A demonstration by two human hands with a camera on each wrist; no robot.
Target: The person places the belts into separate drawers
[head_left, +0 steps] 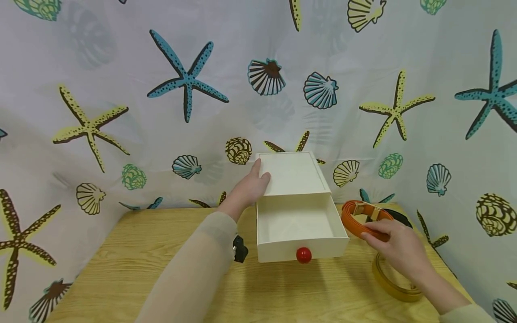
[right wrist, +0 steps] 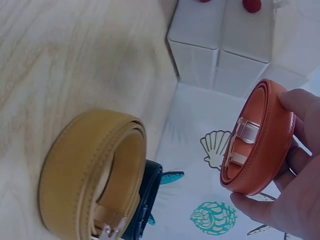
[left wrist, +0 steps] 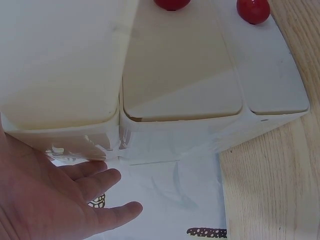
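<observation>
A small white drawer unit (head_left: 292, 175) stands at the back of the table, its top drawer (head_left: 278, 252) pulled out and bare inside. A red knob (head_left: 304, 255) sits on the drawer's front. My left hand (head_left: 248, 186) touches the unit's upper left side; in the left wrist view its fingers (left wrist: 112, 216) reach out straight beside the wall. To the right of the drawer, my right hand (head_left: 404, 246) pinches a coiled orange belt (head_left: 350, 224) between thumb and fingers, raised above the table. Its metal buckle (right wrist: 247, 131) shows inside the coil.
A coiled tan belt (head_left: 397, 294) lies on the wooden table (head_left: 121, 269) under my right arm. Behind it is a black belt (head_left: 397, 216), partly hidden. A curtain (head_left: 242, 27) printed with starfish and shells hangs behind and beside the table. More drawers with red knobs (left wrist: 253, 10) sit below.
</observation>
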